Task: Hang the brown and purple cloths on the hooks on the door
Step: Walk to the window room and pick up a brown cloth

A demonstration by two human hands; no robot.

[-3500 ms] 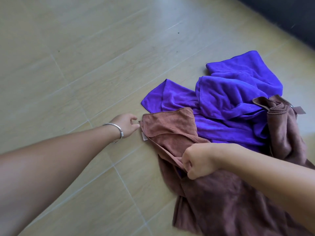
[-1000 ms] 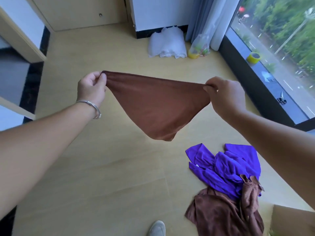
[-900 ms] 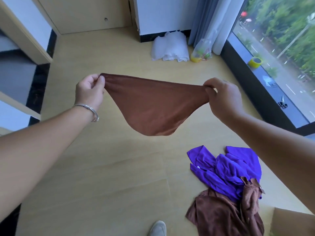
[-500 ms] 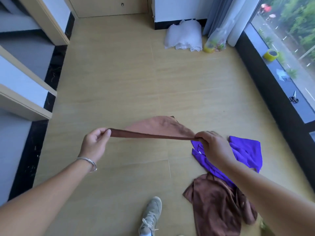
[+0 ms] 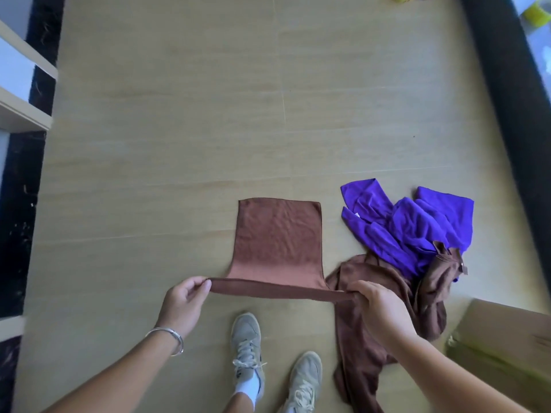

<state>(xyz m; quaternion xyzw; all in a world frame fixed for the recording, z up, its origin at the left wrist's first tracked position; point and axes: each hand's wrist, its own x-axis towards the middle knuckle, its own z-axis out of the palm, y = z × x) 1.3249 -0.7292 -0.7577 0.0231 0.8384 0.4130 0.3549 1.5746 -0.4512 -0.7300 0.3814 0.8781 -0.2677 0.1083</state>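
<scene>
We hold 1 brown cloth (image 5: 277, 242) by its near edge, stretched tight between our 2 hands, while its far part lies flat on the floor (image 5: 179, 129) ahead of them. Our left hand (image 5: 185, 302) pinches the left corner between thumb and curled fingers, and 1 silver bangle (image 5: 167, 338) circles that wrist. Our right hand (image 5: 378, 308) grips the right corner, its fingers closed round the fabric.

Just beyond and beneath the right hand lies 1 heap of other cloths. In it we count 1 crumpled brown bundle (image 5: 369, 347) spreading under our right forearm, and purple cloth (image 5: 417, 225) bunched on its far side, touching it; whether the purple is 1 piece or 2 we cannot tell. A small twist of brown (image 5: 441, 269) lies over the purple's right edge.

Below our hands we see our 2 grey sneakers (image 5: 247, 341), side by side. To the right of our right arm sits 1 cardboard box (image 5: 507, 338), blurred. Far beyond the right hand, 1 yellow tape roll (image 5: 536, 13) rests on the window ledge. Off to the left of our left hand run white panels with pale wooden edges (image 5: 24, 114).
</scene>
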